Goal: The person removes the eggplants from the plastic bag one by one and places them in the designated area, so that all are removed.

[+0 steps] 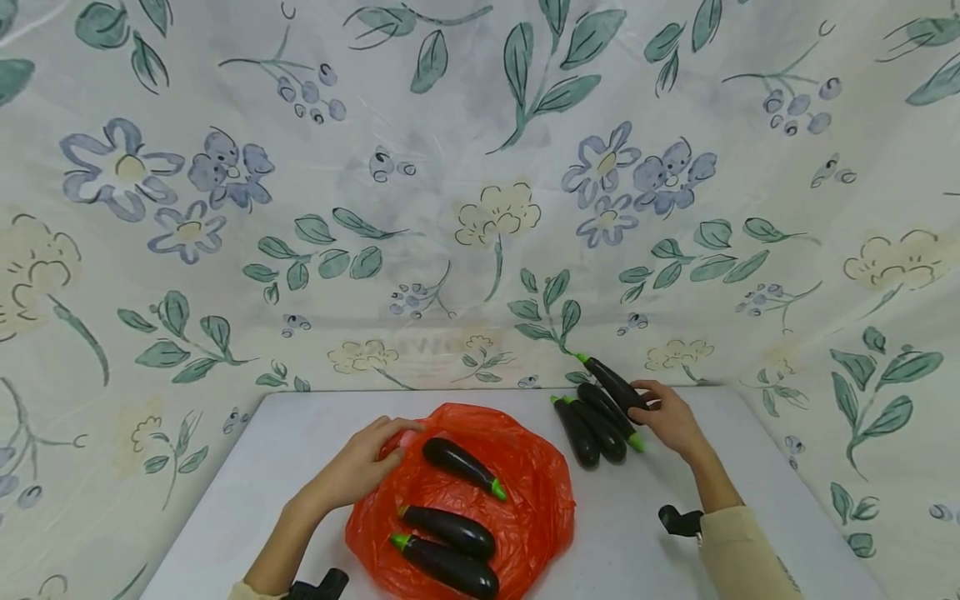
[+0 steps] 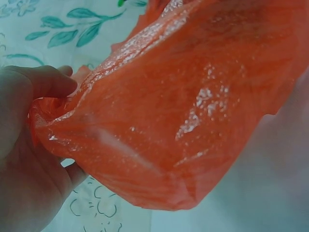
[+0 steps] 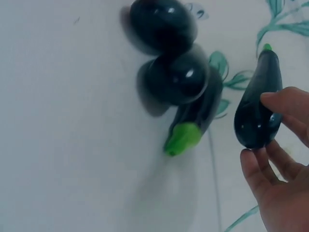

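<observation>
The right grip (image 1: 671, 419), partly curled, holds a glossy, club-shaped, green-tipped black eggplant (image 1: 611, 381) at two o'clock from the crinkled red plastic bag (image 1: 528, 500). The left grip (image 1: 366, 467) pinches the bag's eleven-o'clock edge.

Farthest off, the head view looks forward and down on the left hand (image 1: 360, 467) and right hand (image 1: 672, 422). Each wrist view sits close to the fingers, the left facing the red bag (image 2: 164, 125) at their tips, the right the eggplant (image 3: 252, 108) between them; the head view shares both.
</observation>
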Demonstrator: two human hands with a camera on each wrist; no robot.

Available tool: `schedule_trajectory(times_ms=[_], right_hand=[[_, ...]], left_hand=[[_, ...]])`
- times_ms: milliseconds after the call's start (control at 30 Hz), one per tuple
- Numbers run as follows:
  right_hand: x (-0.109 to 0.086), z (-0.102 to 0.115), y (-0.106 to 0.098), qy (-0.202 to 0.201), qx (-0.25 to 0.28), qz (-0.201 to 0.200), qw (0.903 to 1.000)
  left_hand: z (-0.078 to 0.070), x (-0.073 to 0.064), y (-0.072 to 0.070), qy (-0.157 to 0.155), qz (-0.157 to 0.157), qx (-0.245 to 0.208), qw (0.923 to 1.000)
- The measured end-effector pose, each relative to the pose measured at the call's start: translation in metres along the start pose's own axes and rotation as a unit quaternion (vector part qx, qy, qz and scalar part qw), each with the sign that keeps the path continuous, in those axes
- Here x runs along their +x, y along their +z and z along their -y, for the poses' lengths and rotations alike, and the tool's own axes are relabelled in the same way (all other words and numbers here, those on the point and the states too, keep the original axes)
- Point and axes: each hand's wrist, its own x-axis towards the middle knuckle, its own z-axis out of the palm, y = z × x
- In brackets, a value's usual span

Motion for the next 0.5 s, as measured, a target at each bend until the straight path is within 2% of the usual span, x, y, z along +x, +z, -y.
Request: schedule_trajectory(times_ms=[167,500], right_hand=[[-0.002,-0.011,-0.002,0.019,-0.008,-0.013,0.9997],[-0.006,-0.028,0.002,0.031,-0.025,-0.026,0.9989]], left_hand=[[-0.001,0.0,0.0,0.0,-0.003,0.003,1.0],[0.0,0.0,0.0,0.004,0.008,-0.004,1.0]])
